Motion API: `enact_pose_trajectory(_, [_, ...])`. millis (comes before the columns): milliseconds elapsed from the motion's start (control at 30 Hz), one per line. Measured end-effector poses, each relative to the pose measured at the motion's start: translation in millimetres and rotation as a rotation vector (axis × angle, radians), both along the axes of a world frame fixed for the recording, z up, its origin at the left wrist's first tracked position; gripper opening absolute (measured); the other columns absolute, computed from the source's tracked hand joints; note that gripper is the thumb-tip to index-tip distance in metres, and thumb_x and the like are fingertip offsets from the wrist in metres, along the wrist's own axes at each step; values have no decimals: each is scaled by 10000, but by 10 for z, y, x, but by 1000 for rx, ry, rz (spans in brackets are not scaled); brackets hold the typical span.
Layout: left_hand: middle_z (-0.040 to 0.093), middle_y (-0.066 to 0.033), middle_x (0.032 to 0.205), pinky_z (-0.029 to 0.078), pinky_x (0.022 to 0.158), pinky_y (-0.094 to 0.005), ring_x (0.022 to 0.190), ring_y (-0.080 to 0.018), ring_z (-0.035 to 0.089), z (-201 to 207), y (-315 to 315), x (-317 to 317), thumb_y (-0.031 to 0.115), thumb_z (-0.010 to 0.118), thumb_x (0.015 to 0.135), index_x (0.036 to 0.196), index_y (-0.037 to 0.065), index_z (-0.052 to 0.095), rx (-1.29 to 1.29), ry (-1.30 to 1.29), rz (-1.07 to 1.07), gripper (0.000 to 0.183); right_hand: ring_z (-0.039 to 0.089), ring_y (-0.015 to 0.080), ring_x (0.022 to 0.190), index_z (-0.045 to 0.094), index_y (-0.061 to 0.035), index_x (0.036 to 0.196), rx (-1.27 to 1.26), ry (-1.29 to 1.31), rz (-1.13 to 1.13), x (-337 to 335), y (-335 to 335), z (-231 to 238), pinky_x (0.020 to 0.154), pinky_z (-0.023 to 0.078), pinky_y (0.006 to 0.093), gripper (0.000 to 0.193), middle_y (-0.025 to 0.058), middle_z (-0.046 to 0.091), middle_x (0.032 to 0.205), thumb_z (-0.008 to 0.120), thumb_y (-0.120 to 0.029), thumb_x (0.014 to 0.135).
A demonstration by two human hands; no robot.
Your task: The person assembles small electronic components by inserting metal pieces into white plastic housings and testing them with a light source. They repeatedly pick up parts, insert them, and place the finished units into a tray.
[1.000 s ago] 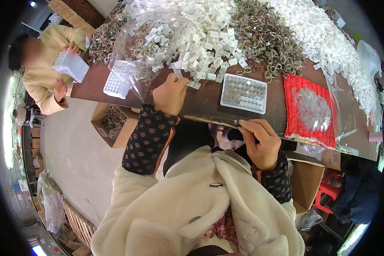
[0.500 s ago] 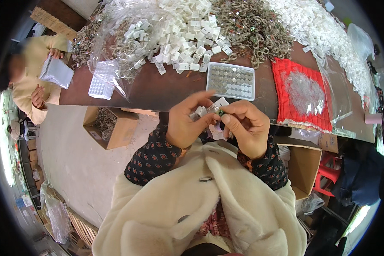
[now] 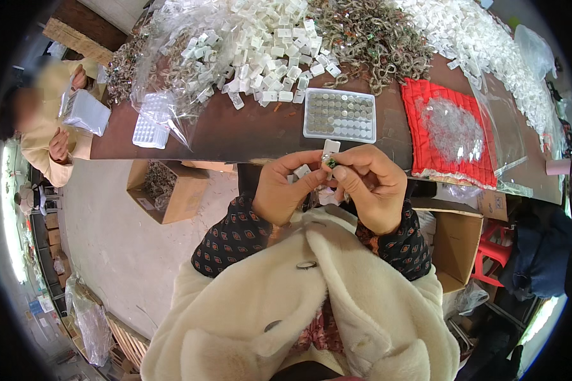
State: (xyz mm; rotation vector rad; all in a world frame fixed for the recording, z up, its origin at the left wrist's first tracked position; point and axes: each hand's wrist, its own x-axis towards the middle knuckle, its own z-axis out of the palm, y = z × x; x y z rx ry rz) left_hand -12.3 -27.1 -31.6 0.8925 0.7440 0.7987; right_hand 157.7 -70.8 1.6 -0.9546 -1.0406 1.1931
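My left hand and my right hand meet in front of my chest, just off the table's near edge. Between their fingertips a small white plastic housing points up and away from me. The left thumb and forefinger grip its near end. My right thumb and forefinger pinch a small green part, like a tiny circuit board, against that end; its lower side is hidden by the fingers. A second white housing is tucked in the left hand's curled fingers.
On the brown table stand a white tray of silver discs and a red cloth with clear bits. Behind lie heaps of white housings and wire bundles. Cardboard boxes stand below. A co-worker sits at left.
My left forefinger has come down onto the white housing, which now stands more upright against the green part. At left, the co-worker's upper hand has lifted a white piece off the stack.
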Motion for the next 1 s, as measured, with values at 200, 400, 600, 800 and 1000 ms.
enact_pose_trajectory(200, [649,-113,1048,559,877,-343,966,-204,655,-86,43,5,-32,598,924,1188,-34,563,-200,-432,-46,266,608,81,718,634,42,1058,23,-57,-38,19,0,24,617,490,209,156,71,635,923,609,62,905])
enact_pose_trajectory(400, [660,-133,1075,554,878,-324,964,-198,661,-97,-30,1,-47,616,909,1143,-24,574,15,-383,122,239,620,100,719,667,18,1001,139,-416,-215,-69,-19,42,646,493,221,134,75,644,878,643,55,875])
enact_pose_trajectory(600, [673,-143,1116,539,875,-296,978,-162,647,-98,-55,14,-71,660,870,1084,-7,590,221,-232,223,233,604,94,711,689,-3,978,82,-432,-182,-109,-7,40,637,478,226,153,68,651,881,685,46,833])
enact_pose_trajectory(800, [680,-139,1102,540,864,-292,962,-150,646,-117,-60,-8,-78,676,854,1051,-3,594,311,-215,245,226,596,85,726,702,-8,997,-30,-321,-115,-121,-28,40,650,472,217,168,63,661,900,689,38,836])
enact_pose_trajectory(1000, [679,-150,1040,541,869,-343,956,-202,658,-140,-42,-44,-49,698,842,1036,11,579,329,-186,288,236,584,56,741,668,37,999,51,-252,-59,-187,-7,11,640,464,186,169,53,643,924,661,103,844])
